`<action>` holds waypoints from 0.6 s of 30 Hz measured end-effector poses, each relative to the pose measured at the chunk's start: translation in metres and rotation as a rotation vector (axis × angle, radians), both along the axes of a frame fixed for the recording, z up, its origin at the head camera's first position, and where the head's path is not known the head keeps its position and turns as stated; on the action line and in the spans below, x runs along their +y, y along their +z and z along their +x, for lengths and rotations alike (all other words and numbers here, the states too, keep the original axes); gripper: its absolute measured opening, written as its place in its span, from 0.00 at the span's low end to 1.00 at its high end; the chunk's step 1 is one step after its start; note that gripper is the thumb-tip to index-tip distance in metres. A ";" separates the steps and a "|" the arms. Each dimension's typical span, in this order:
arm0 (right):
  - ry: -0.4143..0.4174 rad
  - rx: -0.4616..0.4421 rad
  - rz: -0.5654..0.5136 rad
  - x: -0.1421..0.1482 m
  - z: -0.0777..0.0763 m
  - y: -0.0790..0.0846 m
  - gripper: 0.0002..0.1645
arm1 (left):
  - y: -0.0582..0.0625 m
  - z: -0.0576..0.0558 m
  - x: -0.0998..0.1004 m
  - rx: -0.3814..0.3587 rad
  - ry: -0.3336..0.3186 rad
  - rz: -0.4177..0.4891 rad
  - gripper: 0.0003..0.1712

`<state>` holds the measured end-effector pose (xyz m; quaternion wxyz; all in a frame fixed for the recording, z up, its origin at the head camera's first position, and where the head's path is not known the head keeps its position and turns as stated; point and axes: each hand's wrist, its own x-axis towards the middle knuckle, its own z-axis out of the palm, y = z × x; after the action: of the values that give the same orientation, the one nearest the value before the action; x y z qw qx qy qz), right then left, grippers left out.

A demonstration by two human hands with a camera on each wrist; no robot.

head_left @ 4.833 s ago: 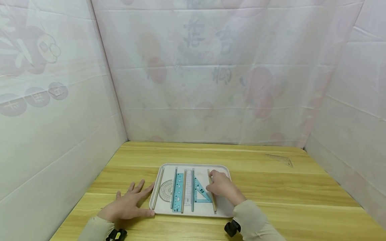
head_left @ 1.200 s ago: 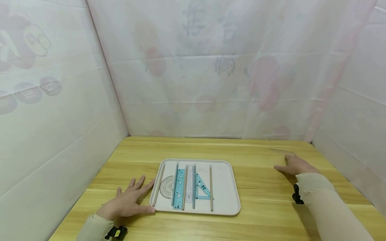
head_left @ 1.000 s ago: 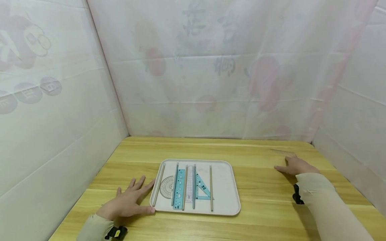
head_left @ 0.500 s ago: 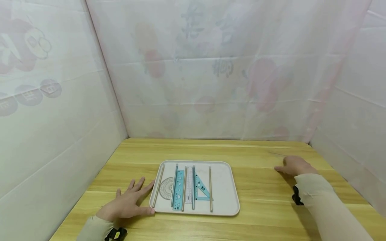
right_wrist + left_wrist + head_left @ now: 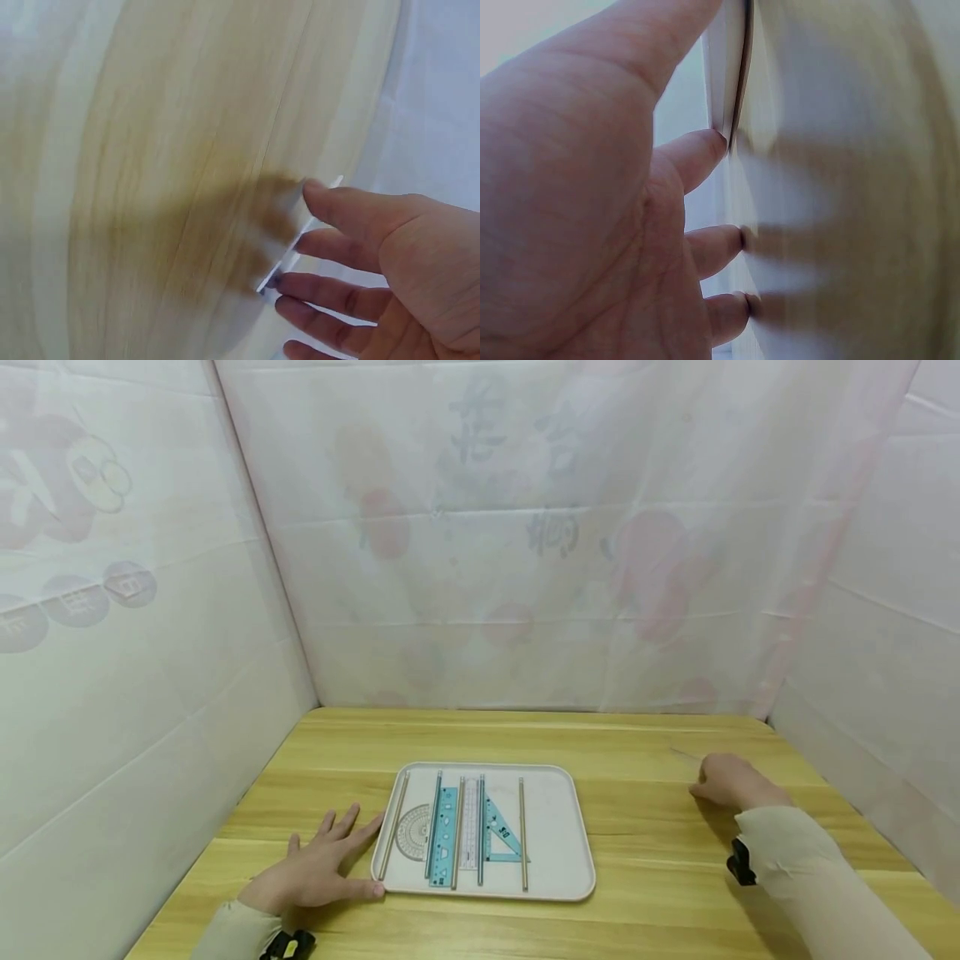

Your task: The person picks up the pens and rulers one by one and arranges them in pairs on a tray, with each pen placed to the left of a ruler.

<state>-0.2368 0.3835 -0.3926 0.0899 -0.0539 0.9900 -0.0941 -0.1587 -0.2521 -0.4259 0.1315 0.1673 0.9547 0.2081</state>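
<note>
My right hand (image 5: 735,783) is at the table's right side, thumb and fingers pinching a clear plastic set square (image 5: 684,753). The right wrist view shows the set square (image 5: 286,259) nearly edge-on, tilted off the tabletop. My left hand (image 5: 318,868) lies with spread fingers at the left edge of a white tray (image 5: 566,835), index finger and thumb touching its rim. On the tray lie a clear protractor (image 5: 412,833), a blue ruler (image 5: 444,843), a clear ruler (image 5: 469,827), a blue set square (image 5: 501,828) and several pencils, among them a gold pencil (image 5: 523,835).
The wood-grain table (image 5: 630,893) extends around the tray. Pale printed cloth walls stand behind it, like the back wall (image 5: 480,660), and on both sides. The tray's right part is bare white.
My right hand has left the gold pencil on the tray, reached right to the clear set square, and now pinches it up from the table. My left hand has stayed put.
</note>
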 end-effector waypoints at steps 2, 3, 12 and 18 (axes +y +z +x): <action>-0.004 -0.009 0.002 -0.003 0.003 0.001 0.15 | 0.000 0.000 0.000 -0.002 0.000 0.002 0.62; -0.008 -0.014 0.000 -0.004 0.004 0.002 0.16 | 0.001 0.000 0.000 0.000 -0.001 0.001 0.62; -0.096 0.019 -0.004 -0.009 0.017 0.010 0.08 | 0.002 0.001 -0.001 -0.004 -0.003 0.004 0.62; -0.115 0.025 -0.026 -0.001 0.017 0.009 0.10 | 0.001 0.003 -0.003 -0.007 0.006 -0.006 0.62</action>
<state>-0.2197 0.3827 -0.3840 0.0712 0.0007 0.9912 -0.1114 -0.1562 -0.2549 -0.4251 0.1347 0.1632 0.9554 0.2061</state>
